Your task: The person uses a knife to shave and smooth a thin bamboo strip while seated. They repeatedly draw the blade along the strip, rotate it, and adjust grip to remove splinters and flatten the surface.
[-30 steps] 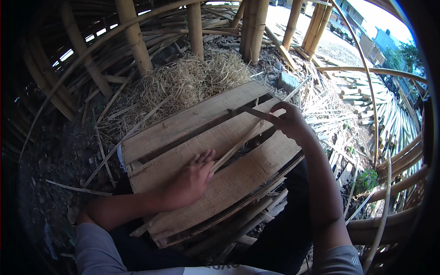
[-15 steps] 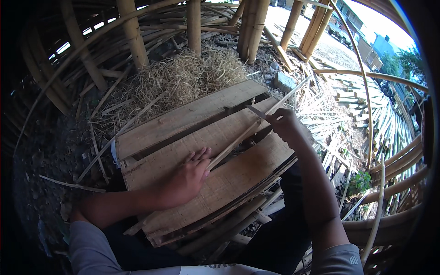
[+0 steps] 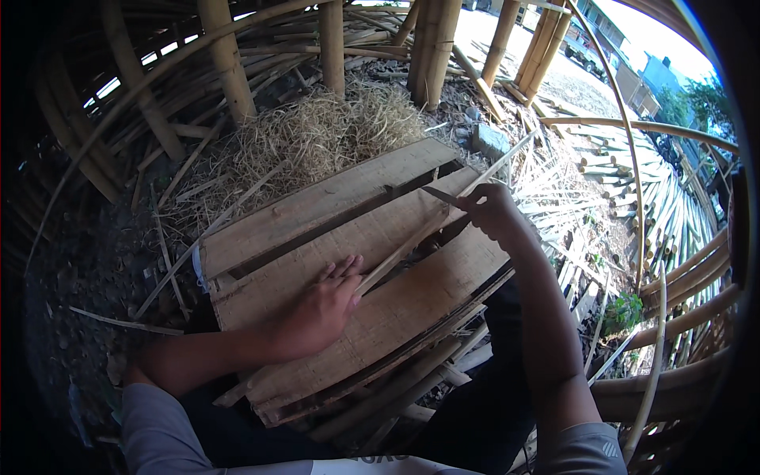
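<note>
Bamboo poles (image 3: 226,63), upright and rough-barked, ring an open-sided work area with bare earth at the left, and a bright yard with stacked split bamboo (image 3: 633,166) is seen beyond at the right; the outer edges of the view are lost in dark vignette. A mound of dry, pale shavings (image 3: 317,138) lies behind a work surface of three broad wooden planks (image 3: 317,210), flat, weathered and coarse-grained, laid side by side across the lap with dark gaps between them; their near ends are hidden by the forearm and by loose slats beneath. A long, thin bamboo strip (image 3: 412,241) is laid diagonally over the planks, its far end running past the board edge toward a grey stone block (image 3: 491,141). The left hand (image 3: 321,313) is pressed on the strip's near end, fingers partly curled over it, palm down on the middle plank. The right hand (image 3: 495,214) is closed around the handle of a knife (image 3: 439,194), whose short dark blade is set against the strip near its middle; the handle itself is hidden inside the fist, and the exact contact of edge and strip cannot be made out. Dark trousers are visible below the planks, and grey sleeves are cut off at the lower edge.
</note>
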The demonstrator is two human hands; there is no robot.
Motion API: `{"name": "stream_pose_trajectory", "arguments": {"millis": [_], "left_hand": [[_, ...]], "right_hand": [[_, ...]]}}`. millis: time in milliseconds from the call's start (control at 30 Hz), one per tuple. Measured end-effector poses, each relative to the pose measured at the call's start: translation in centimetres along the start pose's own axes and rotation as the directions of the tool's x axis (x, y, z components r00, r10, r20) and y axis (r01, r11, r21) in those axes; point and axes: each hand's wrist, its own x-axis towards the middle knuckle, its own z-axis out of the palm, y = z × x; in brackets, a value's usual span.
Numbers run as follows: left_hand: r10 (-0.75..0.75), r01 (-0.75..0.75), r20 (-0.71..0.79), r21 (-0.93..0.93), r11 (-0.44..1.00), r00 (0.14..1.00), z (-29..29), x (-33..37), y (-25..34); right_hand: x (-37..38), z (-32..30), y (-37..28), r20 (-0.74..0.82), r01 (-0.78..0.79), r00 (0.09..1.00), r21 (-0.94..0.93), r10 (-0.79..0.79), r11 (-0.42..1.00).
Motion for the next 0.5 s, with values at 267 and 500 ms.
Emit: {"name": "stream_pose_trajectory", "arguments": {"millis": [267, 500], "left_hand": [[0.004, -0.005, 0.051, 0.031, 0.999, 0.999, 0.4, 0.0, -0.1], [0.014, -0.015, 0.011, 0.04, 0.999, 1.0, 0.4, 0.2, 0.0]], "right_hand": [[-1.0, 0.9, -0.2, -0.011, 0.158, 0.987, -0.012, -0.158, 0.987], [-1.9, 0.2, -0.3, -0.026, 0.138, 0.987, -0.347, -0.156, 0.928]]}}
